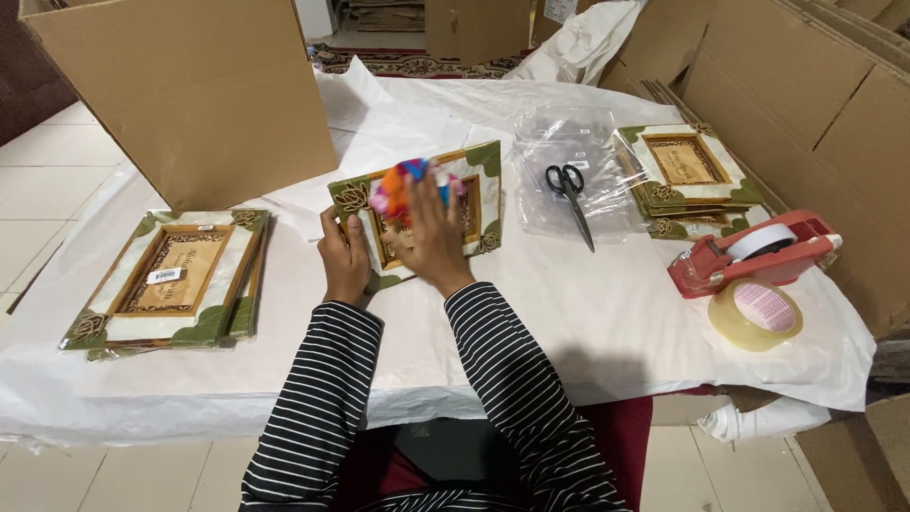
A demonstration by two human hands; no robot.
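Note:
A decorated picture frame (483, 169) with green corners and a white-and-gold border stands tilted on the white-covered table (607, 313). My left hand (343, 258) grips its lower left edge. My right hand (434, 235) presses a multicoloured cloth (403, 185) of orange, pink and blue against the frame's middle; the hand looks blurred. Both sleeves are black-and-white striped.
A stack of similar frames (166, 284) lies at the left, another stack (687, 175) at the right. Black scissors (571, 199) rest on clear plastic bags (569, 142). A red tape dispenser (754, 254) and a tape roll (755, 315) sit far right. A cardboard box (190, 90) stands behind.

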